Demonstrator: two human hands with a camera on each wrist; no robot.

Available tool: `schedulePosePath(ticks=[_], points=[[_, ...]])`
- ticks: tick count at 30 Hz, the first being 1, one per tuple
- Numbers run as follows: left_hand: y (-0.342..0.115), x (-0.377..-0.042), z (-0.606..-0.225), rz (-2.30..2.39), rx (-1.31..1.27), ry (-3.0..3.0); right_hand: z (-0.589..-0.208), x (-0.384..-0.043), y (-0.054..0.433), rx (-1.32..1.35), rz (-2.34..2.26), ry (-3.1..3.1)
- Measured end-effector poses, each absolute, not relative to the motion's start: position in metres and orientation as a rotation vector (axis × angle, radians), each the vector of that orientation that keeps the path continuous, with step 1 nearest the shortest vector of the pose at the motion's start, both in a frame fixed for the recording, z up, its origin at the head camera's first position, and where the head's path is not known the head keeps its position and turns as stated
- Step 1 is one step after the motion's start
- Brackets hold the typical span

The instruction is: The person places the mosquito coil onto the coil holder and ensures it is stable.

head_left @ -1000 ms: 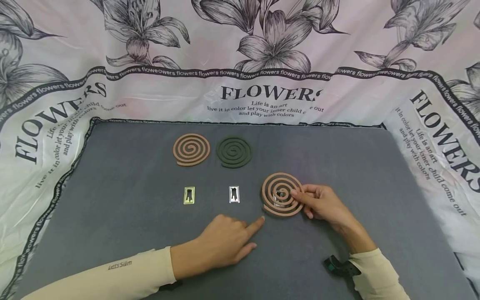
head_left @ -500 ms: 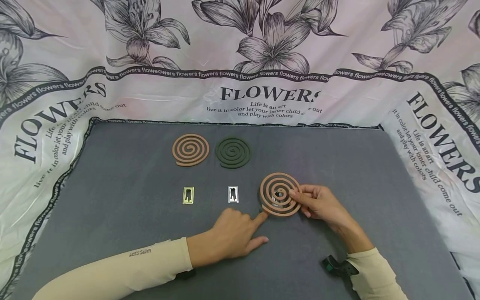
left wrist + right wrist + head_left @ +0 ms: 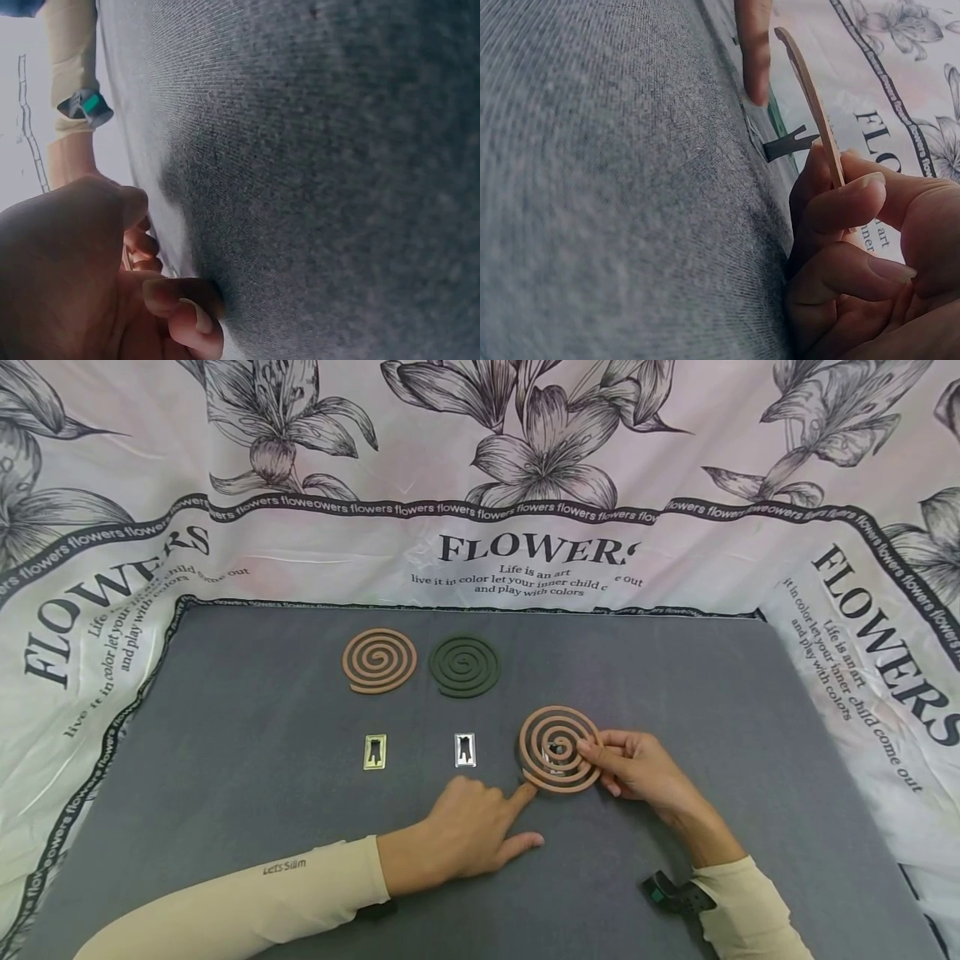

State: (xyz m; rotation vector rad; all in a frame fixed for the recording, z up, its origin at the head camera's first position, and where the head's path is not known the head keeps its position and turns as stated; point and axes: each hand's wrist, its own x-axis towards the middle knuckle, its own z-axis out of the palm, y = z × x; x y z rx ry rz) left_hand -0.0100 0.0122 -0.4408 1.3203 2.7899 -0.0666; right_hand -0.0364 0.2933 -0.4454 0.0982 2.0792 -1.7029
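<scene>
My right hand (image 3: 637,768) pinches the right edge of a brown mosquito coil (image 3: 540,714) between thumb and fingers. The coil lies over a silver metal stand (image 3: 555,764), which shows partly through the spiral gaps. Edge-on in the right wrist view, the coil (image 3: 817,105) is tilted above the cloth, near the stand's raised prong (image 3: 784,145). My left hand (image 3: 468,827) stretches its index finger to the coil's lower left rim; whether it presses there I cannot tell. Its thumb points out and its other fingers are bent, holding nothing.
Farther back lie another brown coil (image 3: 379,661) and a dark green coil (image 3: 464,667). Before them are a flat gold stand (image 3: 375,752) and a flat silver stand (image 3: 465,750). Flower-printed cloth (image 3: 525,552) hangs around the grey table (image 3: 225,735).
My left hand has moved right and slightly up, its index fingertip coming to the coil's lower left rim. The right hand and its coil have shifted very slightly left.
</scene>
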Motion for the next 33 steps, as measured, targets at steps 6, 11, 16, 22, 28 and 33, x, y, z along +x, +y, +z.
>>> schedulePosePath(ticks=[6,11,16,22,28,33], points=[[0.0145,-0.0108,-0.4396,-0.085,1.308,2.78,-0.445,-0.0366,0.2931,0.093,-1.695,2.084],[0.0157,-0.0107,-0.4382,-0.098,1.3,2.778,-0.4451,-0.0364,0.2924,0.091,-1.701,2.082],[0.016,-0.0106,-0.438,-0.091,1.297,2.779,-0.4445,-0.0358,0.2926,0.091,-1.696,2.089],[0.0161,-0.0105,-0.4387,-0.088,1.303,2.78,-0.4444,-0.0356,0.293,0.093,-1.694,2.093],[0.0163,-0.0115,-0.4381,-0.072,1.304,2.768,-0.4474,-0.0355,0.2944,0.072,-1.678,2.116],[0.0165,-0.0126,-0.4375,-0.065,1.305,2.755,-0.4502,-0.0361,0.2942,0.06,-1.666,2.138]])
